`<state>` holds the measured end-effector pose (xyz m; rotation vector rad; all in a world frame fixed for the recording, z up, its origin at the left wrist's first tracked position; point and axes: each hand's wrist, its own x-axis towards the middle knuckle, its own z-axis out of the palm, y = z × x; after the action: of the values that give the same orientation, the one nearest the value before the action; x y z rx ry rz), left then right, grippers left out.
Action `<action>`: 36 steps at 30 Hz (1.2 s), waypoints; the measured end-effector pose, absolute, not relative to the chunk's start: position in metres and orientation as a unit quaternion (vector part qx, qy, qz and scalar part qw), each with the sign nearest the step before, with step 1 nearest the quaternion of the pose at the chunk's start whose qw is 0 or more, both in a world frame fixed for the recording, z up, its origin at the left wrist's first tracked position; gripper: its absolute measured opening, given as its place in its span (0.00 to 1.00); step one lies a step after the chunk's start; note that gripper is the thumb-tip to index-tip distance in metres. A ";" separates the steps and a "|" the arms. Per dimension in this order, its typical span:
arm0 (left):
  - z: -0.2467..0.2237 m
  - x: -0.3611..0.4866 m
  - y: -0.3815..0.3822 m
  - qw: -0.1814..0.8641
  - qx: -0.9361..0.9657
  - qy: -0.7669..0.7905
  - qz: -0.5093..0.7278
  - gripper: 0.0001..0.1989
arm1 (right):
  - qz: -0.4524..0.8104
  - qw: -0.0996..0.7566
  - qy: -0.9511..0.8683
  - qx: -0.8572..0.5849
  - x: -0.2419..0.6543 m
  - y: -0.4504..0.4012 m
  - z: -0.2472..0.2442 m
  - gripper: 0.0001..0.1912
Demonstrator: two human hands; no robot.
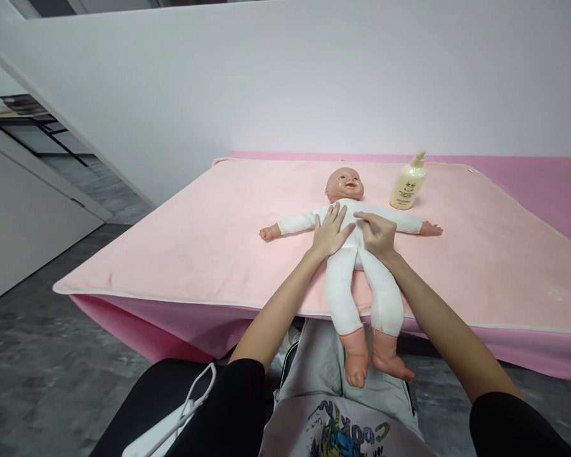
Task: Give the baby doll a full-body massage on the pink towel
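Observation:
A baby doll (345, 254) with a white cloth body lies on its back, head away from me, arms stretched sideways and feet past the table's front edge. My left hand (332, 231) rests flat on the left side of its torso, fingers spread. Over the right side of the torso is my right hand (378, 233), its index finger pointing left at the chest and the other fingers curled in; nothing shows in it. A pale yellow pump bottle (406, 184) stands just beyond the doll's right-side arm, touched by neither hand.
A light pink blanket (195, 235) covers the table over a darker pink cloth (552, 197). Behind it rises a white wall (361, 76). A white device with a cable (171, 425) lies at the lower left, near my lap.

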<state>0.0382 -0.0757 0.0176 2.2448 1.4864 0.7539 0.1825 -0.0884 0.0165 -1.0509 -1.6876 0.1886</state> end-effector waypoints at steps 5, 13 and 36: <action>0.007 0.038 -0.066 0.194 0.708 0.586 0.344 0.28 | 0.111 0.411 -0.823 -0.377 0.178 -0.091 0.016 0.18; 0.011 0.037 -0.073 0.207 0.629 0.466 0.586 0.29 | 0.066 0.248 -0.816 -0.518 0.177 -0.077 0.016 0.25; 0.010 0.032 -0.065 0.178 0.723 0.580 0.331 0.23 | 0.159 0.497 -0.710 -0.473 0.185 -0.074 0.013 0.26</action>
<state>0.0320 -0.0655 0.0101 2.0436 1.6415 0.9356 0.1845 -0.0737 0.0125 -1.1457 -1.7197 0.3842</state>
